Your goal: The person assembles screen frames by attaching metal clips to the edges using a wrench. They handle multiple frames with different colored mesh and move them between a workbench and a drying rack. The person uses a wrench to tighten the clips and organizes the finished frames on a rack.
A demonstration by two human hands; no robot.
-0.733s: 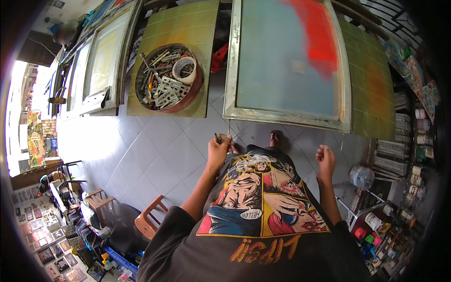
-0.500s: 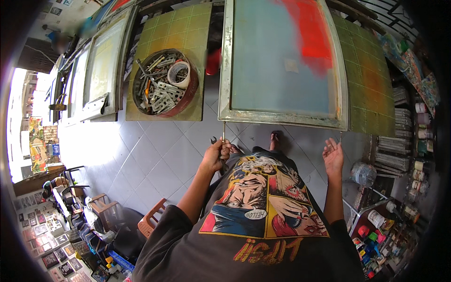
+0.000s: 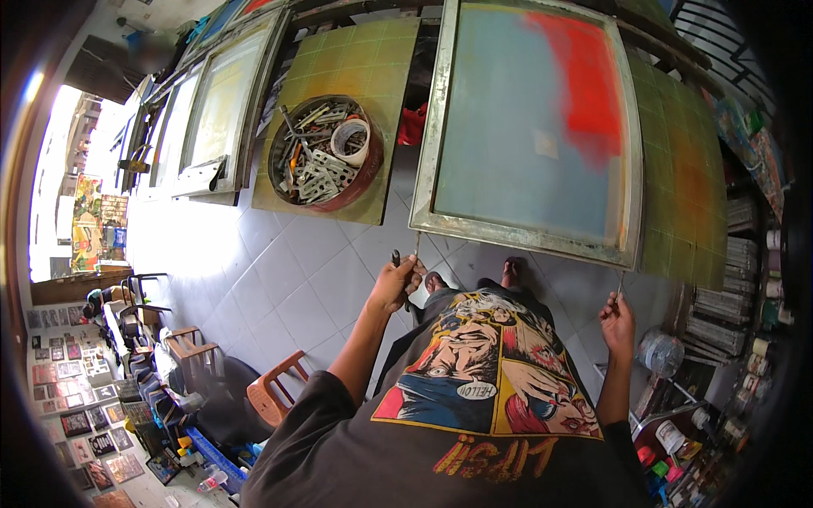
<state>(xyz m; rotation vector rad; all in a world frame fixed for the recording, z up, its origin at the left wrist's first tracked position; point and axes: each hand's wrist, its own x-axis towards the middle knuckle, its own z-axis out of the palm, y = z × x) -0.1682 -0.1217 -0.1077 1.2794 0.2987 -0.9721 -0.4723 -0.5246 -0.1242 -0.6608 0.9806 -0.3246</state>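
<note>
In front of me lies a silk-screen frame (image 3: pixel 525 234) with a grey-blue mesh and a red patch at its upper right. From its near left corner a thin metal rod (image 3: pixel 417 244) sticks out toward me. My left hand (image 3: pixel 395 286) is closed, its fingertips on that rod, while a dark wrench (image 3: pixel 395 256) is tucked in the same hand. At the near right corner a second thin rod (image 3: pixel 621 284) sticks out. The fingers of my right hand (image 3: pixel 617 320) pinch its end.
A round tin (image 3: pixel 366 182) of bolts, metal brackets and a tape roll stands on a greenish board (image 3: pixel 364 51) to the left. An orange plastic stool (image 3: pixel 275 398) is at my left side. A clear water bottle (image 3: pixel 660 353) and stacked frames (image 3: pixel 720 309) are at the right.
My right hand has gone from spread fingers to a pinch on the right rod. My left hand stays at the left rod with the wrench. The whole view has shifted and tilted slightly.
</note>
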